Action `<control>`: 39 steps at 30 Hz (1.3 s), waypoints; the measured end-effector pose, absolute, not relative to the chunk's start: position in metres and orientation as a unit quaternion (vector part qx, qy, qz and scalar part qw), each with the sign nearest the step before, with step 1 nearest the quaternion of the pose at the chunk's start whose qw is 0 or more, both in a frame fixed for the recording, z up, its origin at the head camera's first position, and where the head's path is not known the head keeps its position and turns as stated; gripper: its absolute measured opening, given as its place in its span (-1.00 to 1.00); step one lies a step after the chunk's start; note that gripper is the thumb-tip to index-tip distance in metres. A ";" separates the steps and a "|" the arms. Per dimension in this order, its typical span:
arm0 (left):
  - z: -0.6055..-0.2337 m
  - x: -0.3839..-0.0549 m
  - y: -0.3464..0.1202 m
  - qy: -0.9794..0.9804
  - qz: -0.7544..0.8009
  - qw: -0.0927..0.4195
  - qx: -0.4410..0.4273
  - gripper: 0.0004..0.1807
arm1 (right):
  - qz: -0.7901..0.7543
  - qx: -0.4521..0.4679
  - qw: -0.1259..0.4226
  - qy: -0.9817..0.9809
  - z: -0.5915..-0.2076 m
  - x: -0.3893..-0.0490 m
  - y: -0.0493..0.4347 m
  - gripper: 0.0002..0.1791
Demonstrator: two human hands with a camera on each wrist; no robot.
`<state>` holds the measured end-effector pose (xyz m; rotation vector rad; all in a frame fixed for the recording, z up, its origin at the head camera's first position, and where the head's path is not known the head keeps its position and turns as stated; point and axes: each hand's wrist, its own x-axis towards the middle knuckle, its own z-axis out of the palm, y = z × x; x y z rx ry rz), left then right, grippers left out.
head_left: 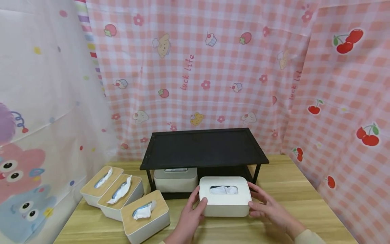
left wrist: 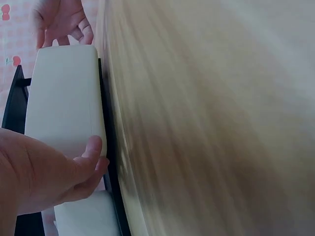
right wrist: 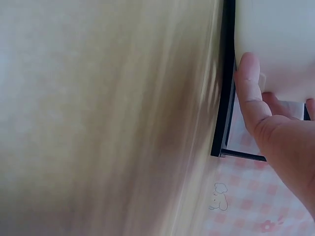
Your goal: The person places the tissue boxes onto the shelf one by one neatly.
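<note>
A white-lidded tissue box (head_left: 224,201) is grasped by both hands: its left end is gripped by the left hand (head_left: 191,217), its right end by the right hand (head_left: 269,208). It is held toward the near edge of the tabletop (head_left: 307,193), before the right half of the black rack (head_left: 204,147); whether its base is touching anything cannot be told. On the rack's lower level, near its left front corner, a second white-lidded box (head_left: 176,181) is seated. Toward the tabletop's left edge, three wood-topped boxes (head_left: 156,205) are lined up slantwise, tissue drawn up through each slot. Beyond the far edge, a pink checked cloth (head_left: 195,101) is hung; along the left edge, a pale printed cloth (head_left: 67,112).
</note>
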<state>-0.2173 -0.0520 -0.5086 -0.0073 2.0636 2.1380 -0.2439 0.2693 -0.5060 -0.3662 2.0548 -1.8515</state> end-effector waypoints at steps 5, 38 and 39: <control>-0.510 -0.223 -0.046 0.690 0.720 0.079 -0.008 -0.11 | -0.651 -0.137 0.163 0.729 -0.506 -0.248 0.269 -0.07; -0.503 -0.219 -0.033 0.712 0.701 0.007 -0.038 -0.17 | -0.578 -0.070 0.050 0.811 -0.504 -0.243 0.244 -0.10; -0.502 -0.221 -0.032 0.715 0.698 0.003 -0.040 -0.16 | -0.579 -0.062 0.045 0.812 -0.503 -0.243 0.243 -0.11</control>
